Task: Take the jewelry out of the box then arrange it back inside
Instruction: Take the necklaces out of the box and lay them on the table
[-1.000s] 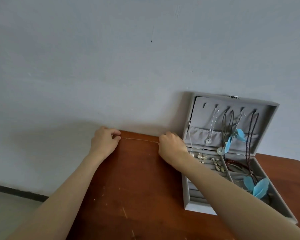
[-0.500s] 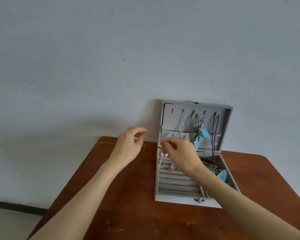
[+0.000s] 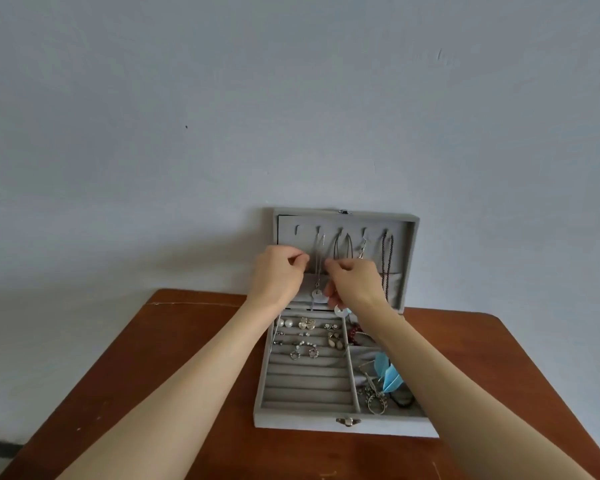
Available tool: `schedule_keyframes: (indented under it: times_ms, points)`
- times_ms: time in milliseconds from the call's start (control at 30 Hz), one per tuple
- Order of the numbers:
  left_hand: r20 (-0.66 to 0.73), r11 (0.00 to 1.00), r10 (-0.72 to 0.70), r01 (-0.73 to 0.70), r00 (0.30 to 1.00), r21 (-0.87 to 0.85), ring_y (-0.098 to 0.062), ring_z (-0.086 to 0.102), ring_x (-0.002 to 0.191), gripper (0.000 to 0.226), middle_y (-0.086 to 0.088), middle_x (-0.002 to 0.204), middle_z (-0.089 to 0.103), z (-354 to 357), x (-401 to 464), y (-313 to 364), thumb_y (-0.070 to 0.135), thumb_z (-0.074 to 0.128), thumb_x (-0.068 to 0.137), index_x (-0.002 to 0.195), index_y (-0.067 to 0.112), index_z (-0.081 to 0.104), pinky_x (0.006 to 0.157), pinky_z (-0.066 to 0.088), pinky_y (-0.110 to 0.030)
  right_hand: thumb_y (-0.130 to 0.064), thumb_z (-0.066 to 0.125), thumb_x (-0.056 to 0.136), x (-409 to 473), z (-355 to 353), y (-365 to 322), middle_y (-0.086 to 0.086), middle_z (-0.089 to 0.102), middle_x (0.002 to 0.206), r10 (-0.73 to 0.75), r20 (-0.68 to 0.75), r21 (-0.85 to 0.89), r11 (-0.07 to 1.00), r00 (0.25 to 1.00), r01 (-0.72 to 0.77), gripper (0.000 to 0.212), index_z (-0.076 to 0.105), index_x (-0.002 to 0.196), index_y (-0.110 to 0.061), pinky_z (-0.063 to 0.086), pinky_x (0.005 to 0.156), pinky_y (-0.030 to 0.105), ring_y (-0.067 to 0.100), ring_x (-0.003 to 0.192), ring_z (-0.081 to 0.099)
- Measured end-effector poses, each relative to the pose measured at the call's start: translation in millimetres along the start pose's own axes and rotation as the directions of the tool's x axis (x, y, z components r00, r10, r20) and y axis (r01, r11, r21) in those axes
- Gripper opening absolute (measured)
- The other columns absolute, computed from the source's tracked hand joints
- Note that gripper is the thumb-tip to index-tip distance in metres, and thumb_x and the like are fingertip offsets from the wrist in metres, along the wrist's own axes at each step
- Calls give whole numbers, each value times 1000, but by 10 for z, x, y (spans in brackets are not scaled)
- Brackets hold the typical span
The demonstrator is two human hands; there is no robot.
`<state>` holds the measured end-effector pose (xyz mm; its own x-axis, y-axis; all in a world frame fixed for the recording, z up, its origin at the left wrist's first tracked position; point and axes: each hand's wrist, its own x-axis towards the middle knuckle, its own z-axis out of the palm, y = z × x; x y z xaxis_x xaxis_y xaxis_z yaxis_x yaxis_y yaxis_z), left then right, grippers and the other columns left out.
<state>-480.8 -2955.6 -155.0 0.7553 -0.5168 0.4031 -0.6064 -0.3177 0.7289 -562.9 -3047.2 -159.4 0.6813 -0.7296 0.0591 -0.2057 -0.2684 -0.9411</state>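
Looking at: a grey jewelry box (image 3: 340, 426) sitting open on a brown wooden table (image 3: 174, 358), lid (image 3: 409, 258) standing upright against a pale wall (image 3: 291, 98)
Left hand (image 3: 278, 277): up in front of the lid's left side, fingers curled in with thumb and forefinger tips pressed together near the lining; looks like a pinch on something thin, but honestly can't make out the chain itself between them
Right hand (image 3: 355, 282): just beside the left one, also in front of the lid, fingers curled and pinching at about the same height; what it pinches is too fine to see
Hanging stuff: a silver chain with a round white pendant (image 3: 316, 293) drops between the two hands, dark cord necklaces (image 3: 343, 245) hang from the next hooks, a dark beaded necklace (image 3: 387, 261) hangs at the far right of the lid
Second white disc (image 3: 340, 310): peeks out right under the right hand
Tray, left part: ring rolls with pearl studs (image 3: 284, 322) and several small silver earrings (image 3: 307, 322) tucked in the upper rows, lower rows bare
Tray, right part: blue feather pieces (image 3: 390, 377), a metal leafy pendant (image 3: 373, 398), some reddish beads (image 3: 355, 331) near the top, partly hidden by the right forearm
Front: small brass clasp (image 3: 347, 421) on the near wall
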Motion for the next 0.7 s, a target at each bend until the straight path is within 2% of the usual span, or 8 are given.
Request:
schedule_keyframes:
  times_ms: [67, 167, 300, 400, 567, 700]
  points:
    - [23, 1000, -10, 11, 1000, -16, -21, 60, 65, 24, -15, 73, 68, 58, 30, 27, 15, 54, 91, 79, 2, 71, 54, 36, -17, -23, 46, 96, 31, 13, -12, 3, 55, 46, 49, -34, 122, 992, 998, -44, 32, 66, 84, -1, 36, 36, 19, 11, 32, 48]
    - [58, 998, -46, 48, 997, -39, -4, 52, 55, 14, 2, 62, 62, 125, 60, 48, 16, 62, 86, 81, 11, 73, 46, 37, -8, -24, 45, 95, 54, 15, -16, 2, 52, 43, 45, -77, 177, 984, 996, -31, 33, 64, 76, -6, 37, 40, 23, 13, 34, 46]
    - [58, 992, -96, 100, 994, -75, 0, 55, 63, 9, 5, 71, 63, 171, 64, 57, 13, 69, 80, 88, 13, 74, 50, 39, -4, -18, 46, 95, 59, -2, 11, 0, 50, 41, 43, -48, 257, 966, 998, -30, 26, 65, 79, -8, 34, 34, 17, 9, 30, 42]
    - [62, 988, -113, 119, 992, -101, 2, 55, 64, 9, 6, 72, 64, 145, 67, 58, 13, 69, 79, 86, 13, 75, 53, 39, -3, -19, 49, 94, 81, -5, -2, -1, 50, 41, 26, -35, 222, 975, 999, -17, 25, 65, 80, -7, 32, 34, 17, 9, 29, 41]
    - [73, 967, -159, 170, 985, -187, -12, 62, 73, 9, -1, 74, 70, 18, 52, 42, 16, 67, 81, 74, 16, 74, 71, 48, -26, -16, 56, 90, 115, -2, -80, -3, 48, 38, 55, 89, 267, 960, 995, -77, 24, 62, 68, -9, 27, 31, 13, 7, 26, 37]
    - [148, 887, -248, 286, 957, -362, -6, 55, 62, 14, 7, 65, 67, -148, 91, 64, 18, 61, 87, 75, 24, 64, 55, 41, -16, -10, 58, 87, 104, 19, -90, -3, 46, 40, 47, 109, 227, 971, 993, -71, 16, 64, 73, -5, 27, 31, 14, 7, 27, 36]
